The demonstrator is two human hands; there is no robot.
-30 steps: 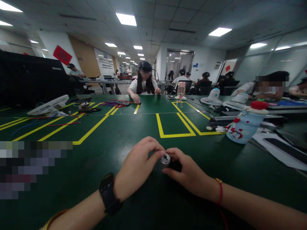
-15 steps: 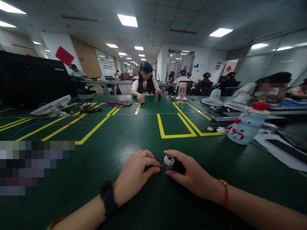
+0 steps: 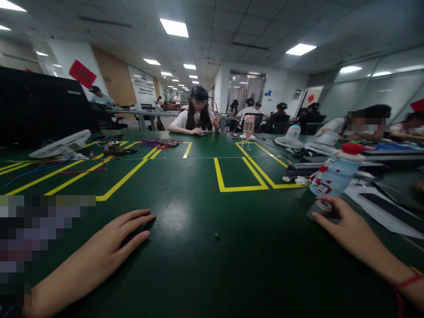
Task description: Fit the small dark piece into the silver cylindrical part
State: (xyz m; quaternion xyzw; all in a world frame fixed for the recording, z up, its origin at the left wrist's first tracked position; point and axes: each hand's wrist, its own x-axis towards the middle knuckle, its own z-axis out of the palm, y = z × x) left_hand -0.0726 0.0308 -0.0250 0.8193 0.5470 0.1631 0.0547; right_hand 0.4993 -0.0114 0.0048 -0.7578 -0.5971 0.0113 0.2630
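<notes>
The left hand (image 3: 114, 240) lies flat in the lower left of the frame, palm down on the dark green worktop (image 3: 198, 274), fingers stretched out and slightly spread, holding nothing. The right hand (image 3: 347, 227) reaches to the lower right, its fingers curled over a small round silver-topped cylinder (image 3: 323, 207) that rests on the worktop; whether it actually grips the piece cannot be told. Just behind that cylinder stands a pale blue plastic bottle with red markings and a red cap (image 3: 334, 174). Between the two hands, near the centre bottom, a tiny dark round part (image 3: 217, 235) lies alone, well apart from both.
</notes>
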